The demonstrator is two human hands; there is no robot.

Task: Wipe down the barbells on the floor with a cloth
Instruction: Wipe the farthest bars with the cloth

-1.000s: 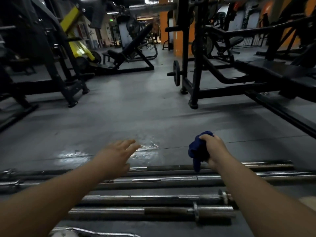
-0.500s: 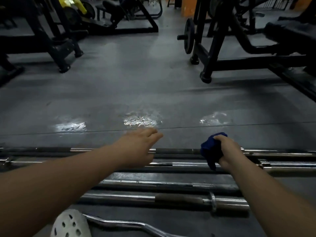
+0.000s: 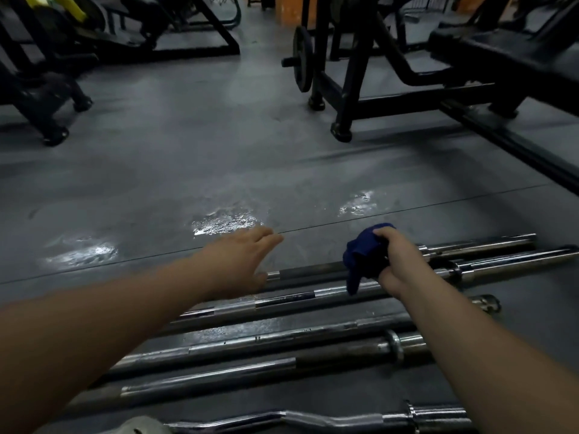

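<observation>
Several steel barbells lie side by side on the dark rubber floor, running left to right; the farthest barbell [image 3: 316, 272] and the second barbell [image 3: 300, 297] sit under my hands. My right hand [image 3: 399, 261] grips a bunched dark blue cloth [image 3: 363, 256] just above these two bars, with a tail of the cloth hanging down to the second one. My left hand [image 3: 241, 261] reaches forward with fingers straight, hovering over the far bar's left part and holding nothing. A curved chrome curl bar [image 3: 282, 418] lies nearest me.
Wet shiny patches [image 3: 225, 222] mark the floor just beyond the bars. A black bench rack [image 3: 347, 98] with a weight plate [image 3: 302, 62] stands at the back right. More black machine frames [image 3: 53, 89] stand at the back left.
The view has tilted down and swung, so the bars now slant. Both hands have stretched farther out over the far barbells; the right still grips the cloth.
</observation>
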